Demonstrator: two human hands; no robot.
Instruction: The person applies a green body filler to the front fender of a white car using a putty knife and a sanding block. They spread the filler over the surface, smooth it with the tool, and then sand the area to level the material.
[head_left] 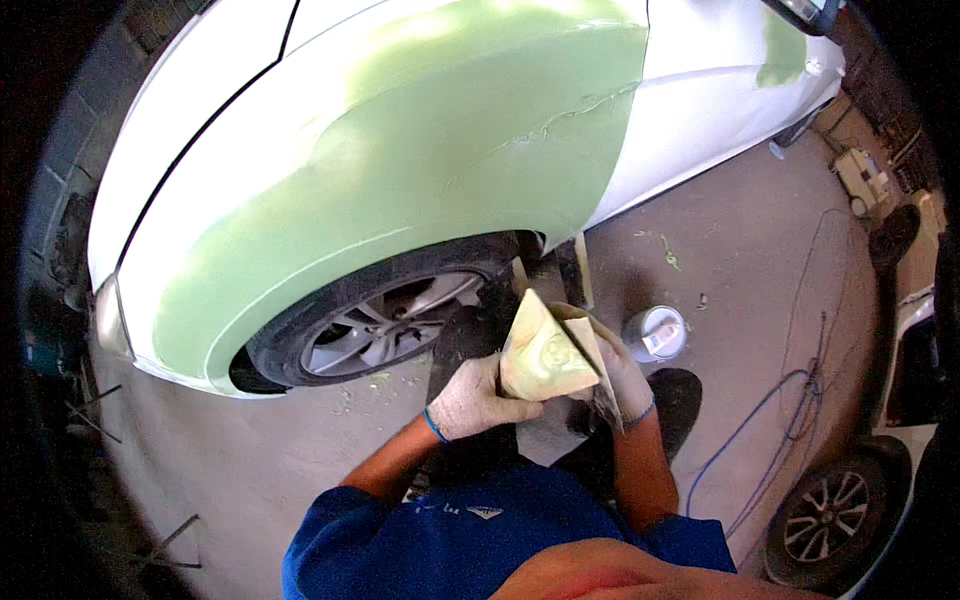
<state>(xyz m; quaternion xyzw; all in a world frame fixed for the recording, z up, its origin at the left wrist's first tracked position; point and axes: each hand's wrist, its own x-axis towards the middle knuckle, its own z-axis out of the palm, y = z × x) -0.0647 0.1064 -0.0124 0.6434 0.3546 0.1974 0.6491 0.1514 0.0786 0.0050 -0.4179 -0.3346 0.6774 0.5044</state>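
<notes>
My gloved left hand (470, 400) grips a cream board (548, 365) smeared with pale green paste, its fingers partly behind it. Just right of that, my gloved right hand (622, 385) holds a flat cream spreader (594, 360) against the board's side; part of that hand is hidden behind both pieces. Beyond my hands, a white car's front fender (420, 150) carries a large pale green coated patch with a few uneven lines on it, above the wheel (375, 330). Another green patch (783, 50) shows on the door at the upper right.
A round can (653, 334) with a pale item on top stands on the grey floor (720, 240), among green scraps. Hoses or cables (745, 440) loop at right, near another car's wheel (820, 515) and a cream machine (858, 180). Metal stands (170, 540) are at lower left.
</notes>
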